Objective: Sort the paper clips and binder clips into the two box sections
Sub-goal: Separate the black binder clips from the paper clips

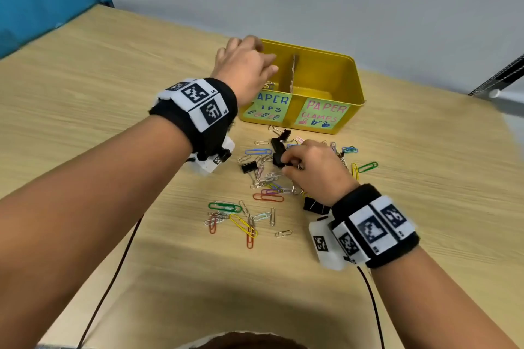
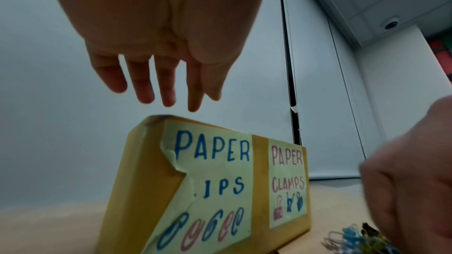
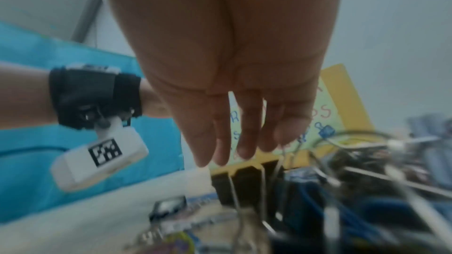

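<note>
My left hand (image 1: 243, 71) hung open over the left section of the box (image 1: 337, 71). My right hand (image 1: 314, 170) pinched a binder clip (image 1: 278, 160) in the clip pile (image 1: 255, 201) on the tabletop (image 1: 425, 207), near the box.

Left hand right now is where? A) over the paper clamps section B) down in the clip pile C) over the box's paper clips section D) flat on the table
C: the left hand hovers with fingers spread above the yellow box, on the side of the green paper clips label, left of the divider.
</note>
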The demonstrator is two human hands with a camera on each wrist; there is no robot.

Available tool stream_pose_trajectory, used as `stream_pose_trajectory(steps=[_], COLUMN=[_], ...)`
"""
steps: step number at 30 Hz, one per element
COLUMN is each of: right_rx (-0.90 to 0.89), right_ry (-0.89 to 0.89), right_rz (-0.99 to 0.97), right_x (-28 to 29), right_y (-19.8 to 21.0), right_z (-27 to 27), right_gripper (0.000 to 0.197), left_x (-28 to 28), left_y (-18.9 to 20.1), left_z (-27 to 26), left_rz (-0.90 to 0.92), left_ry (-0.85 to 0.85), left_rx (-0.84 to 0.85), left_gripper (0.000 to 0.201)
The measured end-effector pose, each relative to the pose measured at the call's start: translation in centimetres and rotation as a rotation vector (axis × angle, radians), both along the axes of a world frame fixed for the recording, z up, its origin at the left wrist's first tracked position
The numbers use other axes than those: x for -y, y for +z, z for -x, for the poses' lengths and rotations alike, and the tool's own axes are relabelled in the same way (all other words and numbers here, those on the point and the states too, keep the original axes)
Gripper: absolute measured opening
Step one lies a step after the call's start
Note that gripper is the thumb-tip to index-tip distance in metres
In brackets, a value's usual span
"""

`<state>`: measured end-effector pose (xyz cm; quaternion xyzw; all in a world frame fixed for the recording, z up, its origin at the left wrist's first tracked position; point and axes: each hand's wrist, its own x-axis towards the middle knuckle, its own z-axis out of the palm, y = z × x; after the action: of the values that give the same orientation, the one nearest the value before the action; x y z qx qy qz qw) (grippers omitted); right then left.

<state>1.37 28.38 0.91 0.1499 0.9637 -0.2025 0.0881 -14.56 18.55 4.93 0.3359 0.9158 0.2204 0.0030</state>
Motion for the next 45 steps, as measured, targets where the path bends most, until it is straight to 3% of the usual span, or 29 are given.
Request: stream_pose_trajectory(steps=[2,4,7,9,12,14,16,18,20,22,25,27,29,32,35,38,40,43,45], right_rx=[0.015,0.077,0.054,-0.028,-0.04,0.04,0.097,0.06,-0.048,-0.085,0.082,0.124,0.039,-0.084,0.102,0.27,0.154,-0.081,-0.006], right_ry=[-0.016,-0.005,0.053,0.001,-0.099,-0.05,0.022,0.002,-0.118,-0.176,-0.02,0.073,0.021,-0.116,-0.011,0.176,0.148,-0.02,-0.013], right_rz=[-0.174,-0.185,-0.017,0.074,-0.034,-0.034,0.076,0.199,0.252,0.128,-0.006,0.127,0.293,0.18,0.085,0.158,0.165,0.08,-0.037], right_x=[0.1,0.3,0.5,0.4,0.1,0.1,0.2,-0.2,-1.1,-2.0,-2.2,-1.9,-1.8,-2.3,-1.5,0.3,0.8,0.2,0.1], right_y=[-0.8,-1.3,-1.4,-1.3,-1.6,-1.5,-0.9,0.0,0.5,0.6,0.4,0.4,0.8,1.3,2.0,1.9,1.5,0.6,-0.1], right_z=[-0.5,-0.6,-0.6,-0.4,-0.2,-0.2,-0.4,-0.7,-1.1,-1.5,-2.2,-2.4,-2.6,-2.8,-3.1,-3.2,-2.9,-2.4,-2.2], right_gripper=[0.04,0.052,0.048,0.042,0.047,0.051,0.048,0.044,0.039,0.036,0.036,0.035,0.032,0.019,0.011,0.036,0.044,0.039,0.043], left_x=[0.0,0.1,0.4,0.8,1.5,1.8,1.9,2.3,2.8,3.5,4.6,5.2,5.8,6.6,7.2,7.5,7.9,9.2,10.0], left_y=[-0.3,-0.6,-1.0,-1.4,-2.3,-3.2,-4.3,-5.2,-5.6,-5.4,-5.2,-5.2,-5.2,-5.0,-5.1,-5.2,-5.0,-4.9,-5.0], left_z=[-0.6,-1.4,-2.7,-3.6,-5.1,-5.8,-6.1,-6.1,-6.1,-6.1,-6.2,-6.1,-6.0,-5.7,-5.3,-4.7,-4.2,-3.0,-2.6], left_rz=[-0.007,-0.055,-0.134,-0.169,-0.242,-0.101,0.187,0.459,0.579,0.568,0.512,0.483,0.459,0.446,0.419,0.386,0.367,0.312,0.307], left_ry=[0.011,0.03,0.049,0.007,-0.172,-0.294,-0.385,-0.438,-0.44,-0.437,-0.415,-0.394,-0.36,-0.307,-0.261,-0.201,-0.133,-0.029,0.029], left_rx=[-0.062,-0.118,-0.182,-0.219,-0.125,0.089,0.253,0.3,0.342,0.381,0.34,0.33,0.342,0.345,0.34,0.32,0.308,0.355,0.423], left_gripper=[0.046,0.047,0.03,0.027,0.02,0.029,0.051,0.069,0.073,0.07,0.063,0.061,0.059,0.057,0.043,0.037,0.041,0.055,0.062])
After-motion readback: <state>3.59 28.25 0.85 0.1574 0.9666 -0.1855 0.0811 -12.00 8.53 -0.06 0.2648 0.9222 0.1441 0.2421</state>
